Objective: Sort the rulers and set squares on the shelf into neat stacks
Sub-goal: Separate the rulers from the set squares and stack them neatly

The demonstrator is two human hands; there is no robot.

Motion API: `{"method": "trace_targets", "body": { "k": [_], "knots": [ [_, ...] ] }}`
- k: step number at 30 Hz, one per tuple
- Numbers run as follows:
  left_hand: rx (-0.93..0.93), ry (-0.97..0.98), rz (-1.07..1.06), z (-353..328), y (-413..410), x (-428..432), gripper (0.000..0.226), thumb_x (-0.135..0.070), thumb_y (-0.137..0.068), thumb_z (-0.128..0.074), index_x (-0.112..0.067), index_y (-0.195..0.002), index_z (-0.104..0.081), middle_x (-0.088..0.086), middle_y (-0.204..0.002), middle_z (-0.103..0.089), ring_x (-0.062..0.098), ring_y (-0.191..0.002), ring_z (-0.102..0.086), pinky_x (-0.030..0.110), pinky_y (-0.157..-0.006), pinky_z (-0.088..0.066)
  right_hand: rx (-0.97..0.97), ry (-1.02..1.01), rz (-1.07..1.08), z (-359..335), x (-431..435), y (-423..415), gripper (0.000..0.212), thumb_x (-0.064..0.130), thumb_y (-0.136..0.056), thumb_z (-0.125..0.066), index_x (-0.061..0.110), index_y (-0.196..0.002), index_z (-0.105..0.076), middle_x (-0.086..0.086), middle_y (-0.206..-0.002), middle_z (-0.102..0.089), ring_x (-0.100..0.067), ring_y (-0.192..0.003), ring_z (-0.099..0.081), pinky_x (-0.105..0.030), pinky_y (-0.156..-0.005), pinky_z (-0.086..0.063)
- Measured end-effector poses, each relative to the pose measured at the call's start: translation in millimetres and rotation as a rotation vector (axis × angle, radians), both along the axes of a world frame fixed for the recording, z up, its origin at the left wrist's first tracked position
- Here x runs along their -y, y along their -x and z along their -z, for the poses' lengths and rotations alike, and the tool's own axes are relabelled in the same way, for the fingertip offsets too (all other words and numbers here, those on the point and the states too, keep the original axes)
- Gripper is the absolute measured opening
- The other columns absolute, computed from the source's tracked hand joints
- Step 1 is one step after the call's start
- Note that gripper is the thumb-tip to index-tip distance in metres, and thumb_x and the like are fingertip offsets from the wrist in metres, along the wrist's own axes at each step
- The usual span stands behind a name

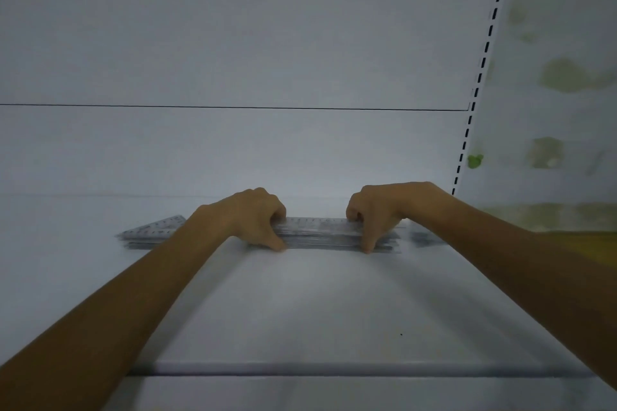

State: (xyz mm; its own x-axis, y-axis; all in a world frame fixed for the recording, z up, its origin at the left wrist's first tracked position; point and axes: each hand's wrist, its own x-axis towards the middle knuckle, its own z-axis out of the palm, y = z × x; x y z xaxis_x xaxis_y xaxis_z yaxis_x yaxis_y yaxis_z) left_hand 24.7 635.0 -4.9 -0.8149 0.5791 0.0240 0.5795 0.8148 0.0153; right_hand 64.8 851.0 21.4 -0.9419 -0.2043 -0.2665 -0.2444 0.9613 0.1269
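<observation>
Rulers (320, 231) are lying stacked on the shelf (317, 304), left hand (253, 217) and right hand (374, 213) each pinching them; blurred set squares (153, 228), seemingly, are lying at nine o'clock.

Left of the right hand (374, 212), the rulers (320, 231) are clear grey with dark ticks. The shelf (317, 307) under it is white. Beyond it, black slots line a white upright (481, 72).

Set squares (153, 228) left of rulers (320, 233)
</observation>
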Motion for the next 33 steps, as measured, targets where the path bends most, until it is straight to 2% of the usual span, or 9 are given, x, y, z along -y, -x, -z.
{"method": "trace_targets", "body": {
  "k": [4, 9, 13, 19, 21, 23, 24, 28, 33],
  "knots": [
    [0.013, -0.031, -0.064, -2, -3, 15, 0.03, -0.041, -0.068, -0.073, -0.029, -0.059, -0.047, -0.013, -0.061, -0.049, 0.005, -0.059, -0.046, 0.021, -0.052, -0.032, 0.016, -0.003, -0.062, -1, 15, 1, 0.029, 0.033, -0.063, -0.076, 0.013, -0.073, -0.058, 0.002, -0.066, -0.051, -0.015, -0.059, -0.047, -0.025, -0.053, -0.035],
    [-0.035, -0.045, -0.059, -3, -7, 14, 0.05, -0.043, -0.068, -0.076, -0.019, -0.048, -0.036, -0.008, -0.045, -0.034, 0.009, -0.046, -0.034, 0.026, -0.05, -0.024, 0.018, -0.041, -0.056, -10, 17, 2, 0.033, 0.034, -0.059, -0.083, 0.018, -0.059, -0.055, 0.004, -0.059, -0.055, -0.021, -0.065, -0.061, -0.024, -0.057, -0.041],
    [-0.031, -0.068, -0.057, -2, -11, 14, 0.055, -0.044, -0.066, -0.076, -0.016, -0.05, -0.032, -0.005, -0.046, -0.03, 0.011, -0.045, -0.028, 0.028, -0.05, -0.021, 0.032, -0.012, -0.029, -11, 17, -4, 0.039, 0.035, -0.06, -0.083, 0.011, -0.086, -0.068, 0.0, -0.075, -0.064, -0.024, -0.083, -0.068, -0.023, -0.059, -0.043],
    [0.069, -0.092, -0.049, 0, -3, 22, 0.039, -0.045, -0.069, -0.075, -0.02, -0.061, -0.046, -0.007, -0.06, -0.044, 0.013, -0.06, -0.044, 0.026, -0.059, -0.036, 0.039, -0.044, 0.031, -9, 14, -7, 0.056, 0.035, -0.066, -0.079, 0.011, -0.112, -0.06, -0.004, -0.109, -0.063, -0.022, -0.092, -0.059, -0.027, -0.069, -0.044],
    [0.12, -0.08, -0.066, 0, -1, 25, 0.035, -0.046, -0.07, -0.075, -0.028, -0.066, -0.046, -0.01, -0.069, -0.047, 0.014, -0.07, -0.049, 0.031, -0.068, -0.046, 0.061, -0.067, 0.064, -8, 11, -8, 0.055, 0.032, -0.067, -0.078, 0.01, -0.114, -0.058, -0.006, -0.11, -0.061, -0.02, -0.088, -0.058, -0.025, -0.066, -0.042],
    [0.126, -0.048, -0.037, -1, 2, 24, 0.034, -0.046, -0.07, -0.075, -0.029, -0.067, -0.045, -0.011, -0.071, -0.047, 0.012, -0.071, -0.049, 0.027, -0.065, -0.043, 0.06, -0.088, 0.078, -6, 10, -8, 0.058, 0.031, -0.067, -0.078, 0.009, -0.117, -0.057, -0.007, -0.112, -0.061, -0.023, -0.095, -0.059, -0.028, -0.07, -0.042],
    [0.115, -0.032, -0.014, -2, 4, 22, 0.036, -0.045, -0.07, -0.075, -0.029, -0.065, -0.043, -0.011, -0.068, -0.046, 0.009, -0.066, -0.047, 0.023, -0.06, -0.037, 0.053, -0.09, 0.088, -5, 10, -8, 0.058, 0.031, -0.066, -0.078, 0.009, -0.116, -0.058, -0.007, -0.11, -0.062, -0.023, -0.094, -0.059, -0.028, -0.069, -0.042],
    [0.092, 0.01, 0.024, -7, 8, 17, 0.04, -0.045, -0.071, -0.075, -0.027, -0.059, -0.041, -0.011, -0.061, -0.044, 0.004, -0.057, -0.041, 0.021, -0.052, -0.027, -0.005, -0.073, 0.111, -1, 11, -9, 0.039, 0.028, -0.063, -0.076, 0.007, -0.094, -0.063, -0.001, -0.077, -0.056, -0.013, -0.059, -0.047, -0.021, -0.05, -0.034],
    [0.074, 0.025, 0.046, -7, 3, 18, 0.042, -0.046, -0.072, -0.073, -0.023, -0.056, -0.042, -0.008, -0.056, -0.042, 0.008, -0.053, -0.039, 0.023, -0.052, -0.027, -0.023, -0.138, 0.099, 0, 16, -8, 0.033, 0.03, -0.06, -0.077, 0.01, -0.081, -0.063, 0.0, -0.068, -0.055, -0.017, -0.06, -0.053, -0.025, -0.055, -0.041]
  ]
}}
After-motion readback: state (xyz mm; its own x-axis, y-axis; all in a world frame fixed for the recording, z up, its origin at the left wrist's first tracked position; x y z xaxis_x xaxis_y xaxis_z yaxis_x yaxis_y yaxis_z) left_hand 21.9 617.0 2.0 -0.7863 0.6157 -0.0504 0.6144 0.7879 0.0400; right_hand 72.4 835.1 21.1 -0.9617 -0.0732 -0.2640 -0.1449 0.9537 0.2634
